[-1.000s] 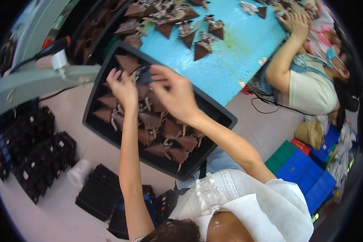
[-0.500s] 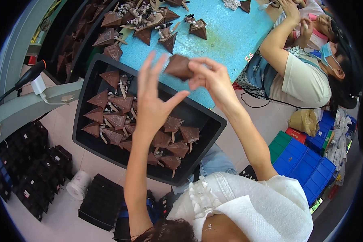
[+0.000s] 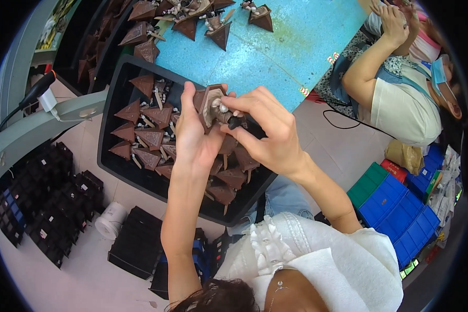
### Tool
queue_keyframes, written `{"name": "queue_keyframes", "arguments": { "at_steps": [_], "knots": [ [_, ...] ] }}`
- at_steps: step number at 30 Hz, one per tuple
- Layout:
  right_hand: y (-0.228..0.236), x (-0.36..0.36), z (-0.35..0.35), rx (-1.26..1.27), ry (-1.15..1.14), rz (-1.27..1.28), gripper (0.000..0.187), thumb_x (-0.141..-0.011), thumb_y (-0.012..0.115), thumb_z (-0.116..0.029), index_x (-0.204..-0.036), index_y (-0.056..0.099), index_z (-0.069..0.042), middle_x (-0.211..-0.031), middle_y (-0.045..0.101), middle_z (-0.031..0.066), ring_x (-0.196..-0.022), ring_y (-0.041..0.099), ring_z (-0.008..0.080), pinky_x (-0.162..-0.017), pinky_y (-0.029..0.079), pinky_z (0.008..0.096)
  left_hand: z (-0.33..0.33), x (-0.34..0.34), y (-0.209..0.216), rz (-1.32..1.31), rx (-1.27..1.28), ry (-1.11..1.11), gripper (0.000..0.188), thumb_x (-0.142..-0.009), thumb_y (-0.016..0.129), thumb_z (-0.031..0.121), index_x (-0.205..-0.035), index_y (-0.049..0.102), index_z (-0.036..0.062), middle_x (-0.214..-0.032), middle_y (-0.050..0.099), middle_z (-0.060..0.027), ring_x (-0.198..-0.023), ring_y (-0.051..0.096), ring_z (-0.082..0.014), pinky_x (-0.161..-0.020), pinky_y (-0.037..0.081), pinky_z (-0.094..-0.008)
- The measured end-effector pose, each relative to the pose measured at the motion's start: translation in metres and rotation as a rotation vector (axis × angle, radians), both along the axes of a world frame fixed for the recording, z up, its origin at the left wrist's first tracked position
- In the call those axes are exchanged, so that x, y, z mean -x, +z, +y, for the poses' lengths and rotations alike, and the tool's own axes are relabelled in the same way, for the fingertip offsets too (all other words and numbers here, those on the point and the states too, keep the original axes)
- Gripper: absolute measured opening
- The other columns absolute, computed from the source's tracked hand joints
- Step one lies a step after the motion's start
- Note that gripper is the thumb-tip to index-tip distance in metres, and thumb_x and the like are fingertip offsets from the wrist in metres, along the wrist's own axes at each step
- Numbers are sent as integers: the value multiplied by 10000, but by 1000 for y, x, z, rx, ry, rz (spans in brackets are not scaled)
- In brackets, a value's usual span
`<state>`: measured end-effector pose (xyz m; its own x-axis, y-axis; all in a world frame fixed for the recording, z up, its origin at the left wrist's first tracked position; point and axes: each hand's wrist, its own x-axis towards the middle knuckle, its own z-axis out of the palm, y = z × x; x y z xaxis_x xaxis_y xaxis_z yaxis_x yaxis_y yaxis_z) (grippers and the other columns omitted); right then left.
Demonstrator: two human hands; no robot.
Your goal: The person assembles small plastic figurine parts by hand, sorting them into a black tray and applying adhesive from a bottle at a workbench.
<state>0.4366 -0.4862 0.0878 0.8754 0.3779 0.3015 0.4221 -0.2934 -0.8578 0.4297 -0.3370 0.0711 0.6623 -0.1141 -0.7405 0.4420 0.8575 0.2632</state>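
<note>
My left hand [image 3: 192,138] is wrapped round a brown roof-shaped figurine [image 3: 209,106], whose pale, figure-bearing side faces up. The fingers of my right hand [image 3: 275,132] pinch the small pale and black figure [image 3: 225,115] on that side; fingertips partly hide it. Both hands are above a black tray [image 3: 103,151]. In the tray lie many similar brown pointed pieces [image 3: 151,138], with pale sticks and small figures poking out from under them.
On the blue table [image 3: 286,57] stand more brown figurines [image 3: 220,35]. Another dark tray [image 3: 73,57] of them is at far left. A grey metal frame [image 3: 41,127] with a black cable borders the left. A co-worker [image 3: 400,109] sits at the right, near blue crates [image 3: 395,208].
The brown figurine has come nearer and turned from its plain side to its figure side. My left hand, open before, has closed round it; my right fingers have shifted onto the small figure.
</note>
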Motion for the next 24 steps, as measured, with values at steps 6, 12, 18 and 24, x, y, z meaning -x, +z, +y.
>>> {"name": "queue_keyframes", "arguments": {
  "at_steps": [6,12,18,24],
  "knots": [
    [6,28,9,-14,-100,-191,345,-579,699,38,-914,680,-40,-930,615,84,-861,565,266,-738,453,353,-9,10,1,-110,526,184,386,-960,509,432,-901,587,58,-896,597,-55,-910,533,-184,-659,493,-291],
    [10,60,15,-116,-180,-133,420,-649,745,80,-1045,657,-28,-1136,576,186,-971,571,310,-823,488,382,-7,3,1,-274,1018,478,274,-943,567,276,-733,537,102,-790,560,67,-900,462,-111,-640,472,-243],
    [21,47,15,-152,-204,-107,601,-591,783,19,-1156,578,7,-1118,576,160,-966,552,321,-805,459,392,-4,5,-2,-411,1033,443,307,-946,545,287,-702,506,105,-755,570,61,-864,449,-120,-614,464,-249],
    [17,38,29,-70,-77,-119,468,-578,763,-22,-1026,628,2,-960,595,104,-866,576,295,-743,464,385,0,13,3,-338,809,368,330,-944,537,352,-721,467,119,-756,522,32,-856,445,-154,-648,454,-285]
  ]
}}
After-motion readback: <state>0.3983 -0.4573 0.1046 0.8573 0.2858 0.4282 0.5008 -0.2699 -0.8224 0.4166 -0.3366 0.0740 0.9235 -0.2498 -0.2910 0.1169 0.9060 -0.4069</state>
